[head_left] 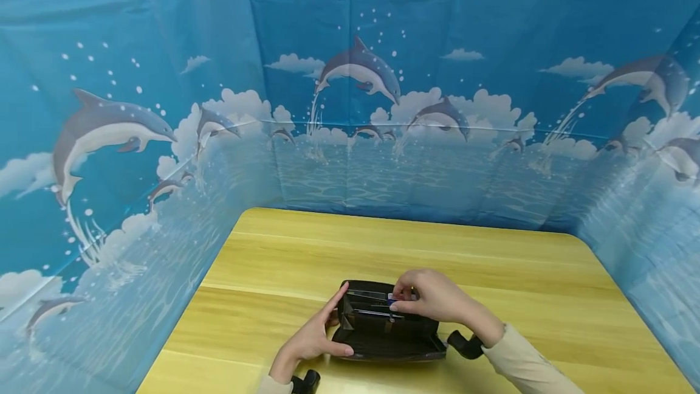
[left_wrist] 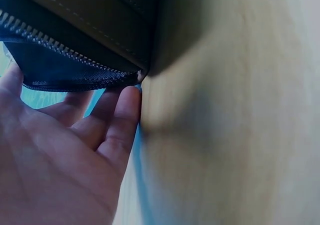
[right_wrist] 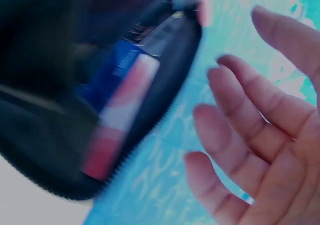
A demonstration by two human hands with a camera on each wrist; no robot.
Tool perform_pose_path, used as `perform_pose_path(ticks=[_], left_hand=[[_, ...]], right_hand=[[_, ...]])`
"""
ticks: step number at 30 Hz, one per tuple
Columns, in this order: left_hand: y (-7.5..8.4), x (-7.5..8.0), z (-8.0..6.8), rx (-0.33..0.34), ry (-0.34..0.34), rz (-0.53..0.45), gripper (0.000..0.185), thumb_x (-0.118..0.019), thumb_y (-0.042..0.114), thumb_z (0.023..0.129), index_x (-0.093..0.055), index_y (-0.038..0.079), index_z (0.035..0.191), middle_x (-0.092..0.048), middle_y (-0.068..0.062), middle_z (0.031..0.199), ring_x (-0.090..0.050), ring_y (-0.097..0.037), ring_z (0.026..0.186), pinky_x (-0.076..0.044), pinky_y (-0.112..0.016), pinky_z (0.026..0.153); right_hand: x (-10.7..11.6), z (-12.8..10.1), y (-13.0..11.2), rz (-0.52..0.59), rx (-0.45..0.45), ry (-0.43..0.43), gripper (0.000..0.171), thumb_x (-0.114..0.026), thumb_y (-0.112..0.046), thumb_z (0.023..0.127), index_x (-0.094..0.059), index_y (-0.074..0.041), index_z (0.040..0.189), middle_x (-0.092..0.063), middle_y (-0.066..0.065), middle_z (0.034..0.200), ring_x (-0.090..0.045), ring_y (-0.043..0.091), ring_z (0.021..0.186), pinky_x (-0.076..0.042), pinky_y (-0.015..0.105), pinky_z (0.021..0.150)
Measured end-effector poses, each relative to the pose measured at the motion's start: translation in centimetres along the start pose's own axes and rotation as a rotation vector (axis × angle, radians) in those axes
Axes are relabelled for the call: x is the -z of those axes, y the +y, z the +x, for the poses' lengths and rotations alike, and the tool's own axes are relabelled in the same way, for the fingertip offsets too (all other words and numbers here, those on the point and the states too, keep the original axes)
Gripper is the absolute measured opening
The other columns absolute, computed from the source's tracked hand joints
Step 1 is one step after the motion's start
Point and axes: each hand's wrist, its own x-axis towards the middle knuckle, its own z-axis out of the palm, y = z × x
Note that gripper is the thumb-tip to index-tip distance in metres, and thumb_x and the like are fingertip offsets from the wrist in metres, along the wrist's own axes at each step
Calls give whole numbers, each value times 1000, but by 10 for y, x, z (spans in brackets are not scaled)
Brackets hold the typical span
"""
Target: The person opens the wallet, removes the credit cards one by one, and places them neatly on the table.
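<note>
the black wallet (head_left: 389, 344) is lying open on the table (head_left: 262, 297); the left hand (head_left: 313, 337) is bracing its left end, fingers spread; the right hand (head_left: 434, 298) is hovering over its far right, fingers loosely parted near its blue card (right_wrist: 107, 80)

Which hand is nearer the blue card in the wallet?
Right. In the head view the right hand is right by the blue card; the left hand is farther off, at the left end of the wallet.
</note>
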Motion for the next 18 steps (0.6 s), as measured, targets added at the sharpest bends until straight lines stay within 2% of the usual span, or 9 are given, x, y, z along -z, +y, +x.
perform_pose_path(ticks=[3, 7, 9, 14, 18], left_hand=[[-1, -1, 1, 11, 6, 28, 111, -82, 16, 76, -5, 36, 153, -21, -12, 153, -47, -23, 120, -34, -32, 100], [-1, -1, 1, 2, 5, 56, 112, -82, 19, 76, -3, 35, 153, -15, -13, 155, -46, -22, 122, -32, -33, 103], [-1, -1, 1, -27, -3, 51, 112, -82, 19, 76, -2, 33, 153, -17, -15, 154, -46, -24, 122, -35, -34, 101], [-2, 0, 3, -79, -23, 5, 111, -81, 13, 77, -2, 29, 154, -34, -19, 145, -48, -30, 121, -43, -36, 93], [-1, -1, 2, -47, -16, -1, 112, -82, 16, 76, -2, 32, 154, -37, -17, 144, -47, -29, 121, -42, -35, 94]], right_hand=[[9, -3, -5, 19, -19, -57, 17, -66, -39, 89, -68, -22, 88, -51, -17, 70, -42, 2, 53, -36, 22, 50], [9, -2, -7, -31, -24, -66, 14, -67, -37, 88, -67, -23, 87, -50, -18, 69, -42, 0, 53, -36, 22, 50], [5, 1, -4, -37, -31, -72, 13, -67, -36, 88, -68, -23, 86, -50, -17, 68, -43, 0, 54, -38, 22, 50], [-4, 13, 10, 3, -32, -98, 12, -65, -31, 91, -70, -21, 87, -53, -16, 68, -44, 1, 53, -39, 23, 51], [-8, 21, 17, -7, -17, -109, 8, -66, -20, 91, -72, -17, 86, -55, -15, 71, -45, 1, 55, -41, 23, 54]])
